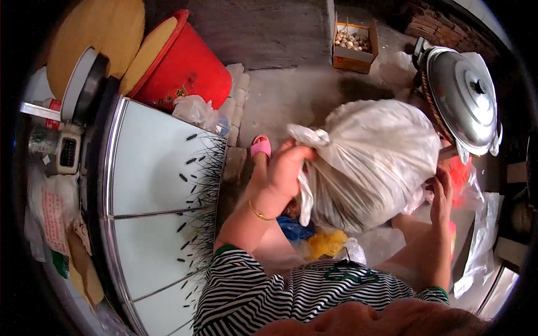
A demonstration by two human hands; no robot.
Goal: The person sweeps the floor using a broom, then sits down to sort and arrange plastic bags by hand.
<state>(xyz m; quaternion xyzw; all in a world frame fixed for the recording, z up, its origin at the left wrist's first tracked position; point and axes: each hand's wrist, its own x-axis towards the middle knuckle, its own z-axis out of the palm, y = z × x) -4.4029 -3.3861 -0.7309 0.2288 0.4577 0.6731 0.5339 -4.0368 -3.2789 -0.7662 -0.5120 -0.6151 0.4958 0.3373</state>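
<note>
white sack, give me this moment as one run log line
left hand: grips knot | right hand: at side | white sack: tied, bulging | lidded pot: beyond, to right

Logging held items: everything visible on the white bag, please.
The bag, left of the pot, is bulging, off-white, creased and smudged, apparently thin plastic. Its gathered neck is knotted, a loose end hanging, angled to the person's left; the left hand grips it. The right hand is at the opposite side, contact unclear. Contents hidden.
</note>
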